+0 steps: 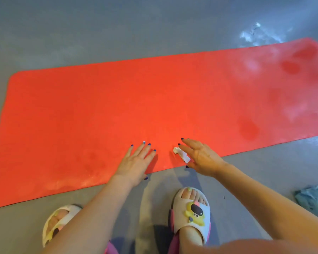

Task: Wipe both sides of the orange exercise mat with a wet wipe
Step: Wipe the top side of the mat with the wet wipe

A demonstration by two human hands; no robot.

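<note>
- Left hand point(136, 160) rests flat with fingers straight on the orange mat point(117, 107), which lies on the floor point(81, 33).
- Right hand point(200, 158), fingers extended, loosely covers the wet wipe point(181, 154) beneath its fingertips; the wipe could slip free mid-stroke.

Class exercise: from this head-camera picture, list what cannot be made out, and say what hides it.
- Wet wipe: mostly covered by the right hand.
- Orange mat: right end cut off by the frame; underside hidden.
- Blue bundle: blurred, cut off at the right edge.
</note>
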